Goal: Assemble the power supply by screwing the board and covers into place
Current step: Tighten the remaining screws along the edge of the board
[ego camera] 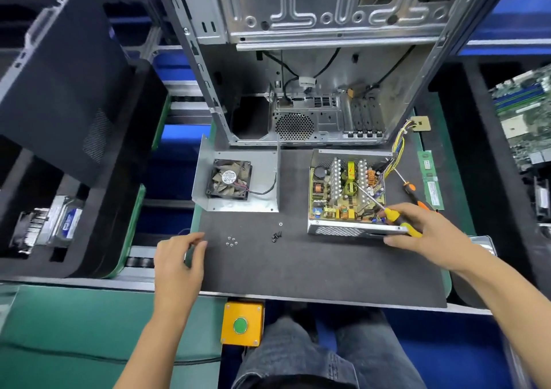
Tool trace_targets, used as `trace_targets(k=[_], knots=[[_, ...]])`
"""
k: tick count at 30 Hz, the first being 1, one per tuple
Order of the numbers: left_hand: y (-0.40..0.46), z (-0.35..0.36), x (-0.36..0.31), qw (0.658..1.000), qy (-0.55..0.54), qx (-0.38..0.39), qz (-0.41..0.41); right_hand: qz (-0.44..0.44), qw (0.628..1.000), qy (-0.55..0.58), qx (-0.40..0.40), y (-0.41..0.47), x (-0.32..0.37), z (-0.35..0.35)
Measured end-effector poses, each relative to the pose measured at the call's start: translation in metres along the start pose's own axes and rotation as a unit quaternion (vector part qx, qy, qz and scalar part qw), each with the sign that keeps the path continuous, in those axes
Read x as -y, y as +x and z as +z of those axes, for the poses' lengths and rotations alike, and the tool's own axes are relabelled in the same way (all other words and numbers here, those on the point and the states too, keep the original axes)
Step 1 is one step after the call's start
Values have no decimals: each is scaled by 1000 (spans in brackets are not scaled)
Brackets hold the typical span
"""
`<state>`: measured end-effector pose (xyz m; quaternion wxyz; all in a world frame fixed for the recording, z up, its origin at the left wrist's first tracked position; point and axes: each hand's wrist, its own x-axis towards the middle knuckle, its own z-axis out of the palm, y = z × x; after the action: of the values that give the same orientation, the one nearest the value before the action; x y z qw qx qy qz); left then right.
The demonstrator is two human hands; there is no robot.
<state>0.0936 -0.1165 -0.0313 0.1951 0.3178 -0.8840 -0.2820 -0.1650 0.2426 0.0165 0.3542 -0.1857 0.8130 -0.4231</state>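
The open power supply case (340, 231) sits on the dark mat at the right, its yellow-green board (334, 200) exposed inside. My right hand (426, 233) grips a yellow-handled screwdriver (393, 215) whose shaft reaches over the board. To the left lies the metal cover (262, 165) with a black fan (229, 180) mounted in it. Silver screws (231, 241) and black screws (276, 236) lie loose on the mat between them. My left hand (179, 257) hovers at the mat's left edge, fingers loosely curled, holding nothing, just left of the silver screws.
An empty PC chassis (313, 60) stands behind the mat. An orange-handled screwdriver (410, 188) and a green RAM stick (430, 180) lie at the right. A hard drive (59, 218) sits in foam at left, a motherboard (524, 114) at far right. A yellow button box (242, 324) hangs below the table edge.
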Motion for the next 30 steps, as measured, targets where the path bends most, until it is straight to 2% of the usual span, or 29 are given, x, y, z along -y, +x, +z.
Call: trace_targets(k=[4, 12, 17, 21, 25, 30], knots=[[2, 2, -1, 999, 13, 16, 44, -2, 1000, 22, 21, 5, 0, -3], [7, 14, -3, 994, 31, 62, 84, 31, 994, -95, 45, 13, 6, -11], [13, 21, -16, 987, 44, 80, 131, 32, 993, -101, 58, 14, 7, -13], [21, 17, -10, 991, 30, 102, 87, 27, 991, -112, 62, 15, 8, -12], [23, 18, -10, 984, 35, 130, 118, 32, 993, -98, 59, 14, 9, -12], [24, 19, -11, 983, 33, 140, 116, 47, 992, -101, 54, 14, 9, -12]])
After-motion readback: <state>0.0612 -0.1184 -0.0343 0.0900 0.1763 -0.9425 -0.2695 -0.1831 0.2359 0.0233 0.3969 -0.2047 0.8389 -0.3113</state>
